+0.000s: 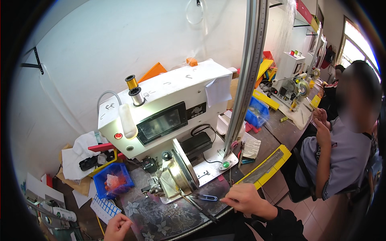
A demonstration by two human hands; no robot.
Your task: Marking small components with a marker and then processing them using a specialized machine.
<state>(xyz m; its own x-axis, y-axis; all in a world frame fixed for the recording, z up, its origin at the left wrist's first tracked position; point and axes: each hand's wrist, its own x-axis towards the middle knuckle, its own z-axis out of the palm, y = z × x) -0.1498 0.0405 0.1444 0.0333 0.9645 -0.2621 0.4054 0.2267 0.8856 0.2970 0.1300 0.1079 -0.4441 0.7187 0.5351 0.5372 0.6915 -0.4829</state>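
Observation:
My left hand [118, 227] is at the lower left, fingers curled and pinched together, beside a white and blue grid sheet [105, 208]. My right hand [246, 197] is closed in a pinch at the table's front edge, right of a blue-handled tool [204, 197]. Whatever either hand holds is too small to make out. Between the hands, tiny shiny pieces [173, 210] lie scattered on the dark flowered mat [146, 215]. Behind them stands a white machine [165, 96] with a dark screen [163, 122] and a brass-coloured wheel [177, 178]. Dark thin rods [200, 209] slant from the wheel toward the table edge.
A gold spool [131, 82] and a silver spool [136, 96] top the machine. A blue bin [114, 180] stands left; a yellow tray [267, 168] lies right. A metal post [245, 76] rises beside the machine. Another person [337, 148] sits at the right.

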